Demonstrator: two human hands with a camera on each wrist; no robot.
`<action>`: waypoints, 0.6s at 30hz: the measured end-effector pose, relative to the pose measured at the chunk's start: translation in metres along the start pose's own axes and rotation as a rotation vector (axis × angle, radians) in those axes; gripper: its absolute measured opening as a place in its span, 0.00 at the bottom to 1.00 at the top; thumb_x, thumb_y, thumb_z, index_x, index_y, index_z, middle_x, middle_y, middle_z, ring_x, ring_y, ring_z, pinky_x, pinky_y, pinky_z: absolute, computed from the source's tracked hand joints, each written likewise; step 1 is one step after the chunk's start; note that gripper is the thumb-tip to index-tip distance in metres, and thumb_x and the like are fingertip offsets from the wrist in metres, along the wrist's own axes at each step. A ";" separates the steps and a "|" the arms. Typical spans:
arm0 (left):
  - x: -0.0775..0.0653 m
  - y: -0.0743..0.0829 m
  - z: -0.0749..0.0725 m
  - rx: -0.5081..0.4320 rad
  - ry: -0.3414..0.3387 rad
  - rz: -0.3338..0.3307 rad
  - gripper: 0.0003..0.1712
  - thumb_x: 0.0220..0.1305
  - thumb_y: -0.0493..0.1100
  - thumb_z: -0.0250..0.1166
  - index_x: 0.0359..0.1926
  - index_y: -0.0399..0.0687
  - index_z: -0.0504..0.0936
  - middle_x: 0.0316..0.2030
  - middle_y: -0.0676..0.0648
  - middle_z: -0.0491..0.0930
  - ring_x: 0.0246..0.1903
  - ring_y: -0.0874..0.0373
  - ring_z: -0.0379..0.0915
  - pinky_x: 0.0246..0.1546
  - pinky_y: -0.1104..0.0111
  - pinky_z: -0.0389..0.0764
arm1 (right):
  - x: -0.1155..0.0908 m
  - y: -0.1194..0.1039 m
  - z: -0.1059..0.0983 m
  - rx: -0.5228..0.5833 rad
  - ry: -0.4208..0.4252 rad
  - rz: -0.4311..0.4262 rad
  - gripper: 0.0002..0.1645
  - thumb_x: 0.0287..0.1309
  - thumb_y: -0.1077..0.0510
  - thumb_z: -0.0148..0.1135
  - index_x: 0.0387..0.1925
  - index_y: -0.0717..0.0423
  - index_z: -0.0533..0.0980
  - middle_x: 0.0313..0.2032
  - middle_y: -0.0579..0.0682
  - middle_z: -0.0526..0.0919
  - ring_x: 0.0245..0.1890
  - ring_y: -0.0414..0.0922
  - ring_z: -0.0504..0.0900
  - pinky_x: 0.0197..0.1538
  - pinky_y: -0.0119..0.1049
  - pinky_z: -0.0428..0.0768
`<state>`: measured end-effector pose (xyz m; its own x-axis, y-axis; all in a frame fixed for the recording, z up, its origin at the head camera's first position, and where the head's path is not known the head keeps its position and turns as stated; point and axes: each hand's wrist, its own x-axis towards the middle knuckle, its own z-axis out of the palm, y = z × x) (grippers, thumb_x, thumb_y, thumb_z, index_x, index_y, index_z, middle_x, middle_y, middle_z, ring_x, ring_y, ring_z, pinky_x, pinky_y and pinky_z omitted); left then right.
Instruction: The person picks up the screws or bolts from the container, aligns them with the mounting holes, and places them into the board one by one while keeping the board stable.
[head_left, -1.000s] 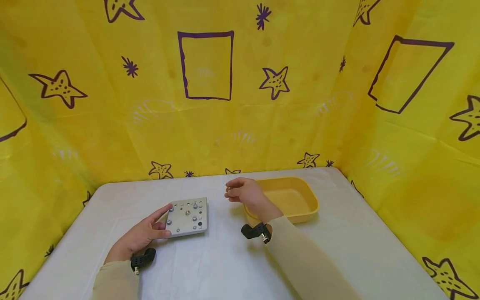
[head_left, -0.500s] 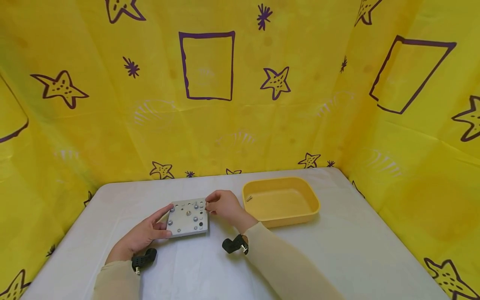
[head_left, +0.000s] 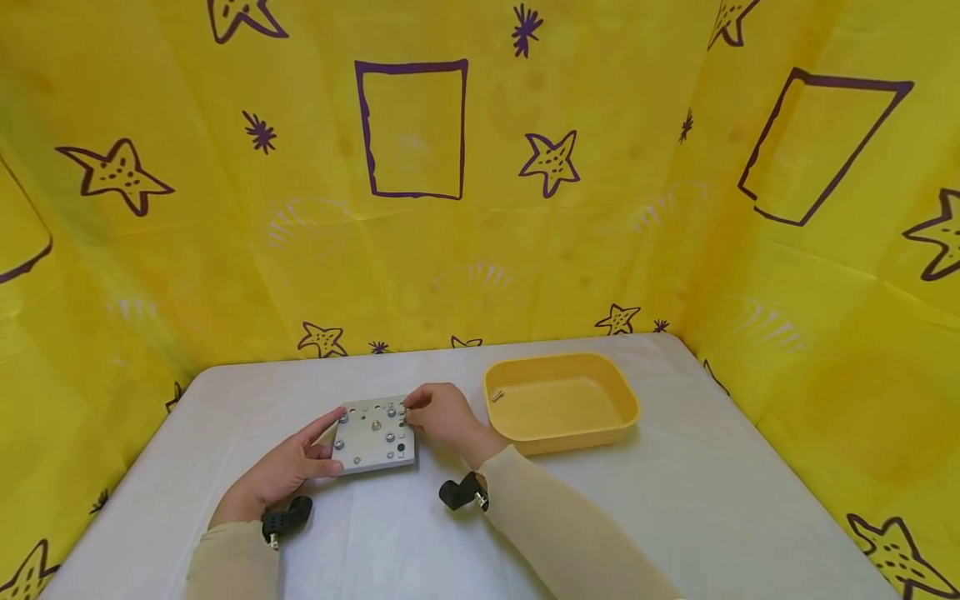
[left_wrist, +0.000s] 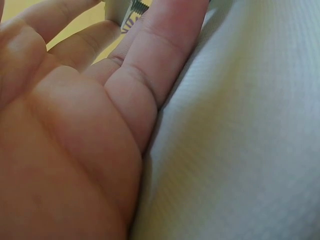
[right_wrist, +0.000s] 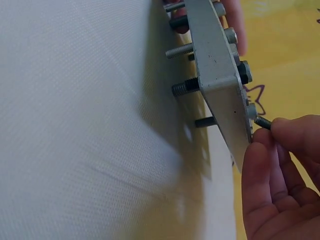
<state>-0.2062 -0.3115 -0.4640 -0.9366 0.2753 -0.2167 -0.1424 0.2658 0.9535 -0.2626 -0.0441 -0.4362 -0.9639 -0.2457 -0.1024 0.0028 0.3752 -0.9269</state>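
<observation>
A light grey metal plate (head_left: 364, 442), dotted with holes and several inserted bolts, is gripped along its left edge by my left hand (head_left: 283, 468), thumb at the near corner. In the right wrist view, threaded shanks poke out of the underside of the plate (right_wrist: 216, 60), above the white cloth. My right hand (head_left: 447, 418) is at the plate's far right edge. Between thumb and fingers it pinches a small screw (right_wrist: 263, 122), its threaded end showing close to the plate's top face. Mostly the palm of my left hand (left_wrist: 70, 130) fills the left wrist view.
Right of the plate stands a yellow tray (head_left: 555, 440) with one small screw (head_left: 498, 397) lying inside at its left. A white cloth covers the table (head_left: 390, 542). Yellow patterned curtains (head_left: 480, 250) rise behind and at both sides.
My right hand has moved left from beside the tray to the plate's right edge, then slightly further over it. The left hand and the plate have stayed put.
</observation>
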 end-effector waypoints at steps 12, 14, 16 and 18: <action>0.000 -0.002 -0.001 0.006 0.000 -0.004 0.58 0.57 0.38 0.75 0.80 0.58 0.49 0.71 0.30 0.55 0.50 0.47 0.76 0.48 0.65 0.75 | 0.000 0.001 0.003 -0.087 -0.006 -0.055 0.07 0.61 0.62 0.68 0.36 0.46 0.85 0.33 0.38 0.81 0.39 0.41 0.76 0.45 0.36 0.76; 0.001 -0.001 -0.001 0.012 -0.001 -0.001 0.57 0.57 0.39 0.75 0.80 0.58 0.49 0.71 0.30 0.55 0.50 0.47 0.76 0.48 0.66 0.75 | 0.000 0.001 0.003 -0.102 -0.006 -0.064 0.07 0.61 0.62 0.68 0.35 0.45 0.85 0.33 0.37 0.81 0.39 0.41 0.76 0.45 0.36 0.76; 0.001 -0.001 -0.001 0.013 -0.003 0.004 0.57 0.57 0.38 0.75 0.80 0.57 0.49 0.71 0.30 0.54 0.50 0.47 0.76 0.48 0.66 0.75 | 0.001 0.002 0.004 -0.109 -0.007 -0.069 0.07 0.61 0.62 0.68 0.34 0.45 0.86 0.33 0.37 0.81 0.39 0.40 0.76 0.45 0.36 0.76; 0.001 -0.001 -0.001 0.009 -0.007 0.009 0.57 0.57 0.38 0.74 0.80 0.56 0.49 0.71 0.29 0.54 0.50 0.47 0.76 0.48 0.66 0.75 | 0.001 0.003 0.004 -0.111 -0.010 -0.074 0.07 0.61 0.62 0.69 0.34 0.45 0.86 0.33 0.37 0.81 0.39 0.40 0.76 0.45 0.36 0.76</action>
<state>-0.2070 -0.3124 -0.4645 -0.9355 0.2845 -0.2096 -0.1310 0.2717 0.9534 -0.2626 -0.0468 -0.4401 -0.9577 -0.2850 -0.0397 -0.0979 0.4524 -0.8864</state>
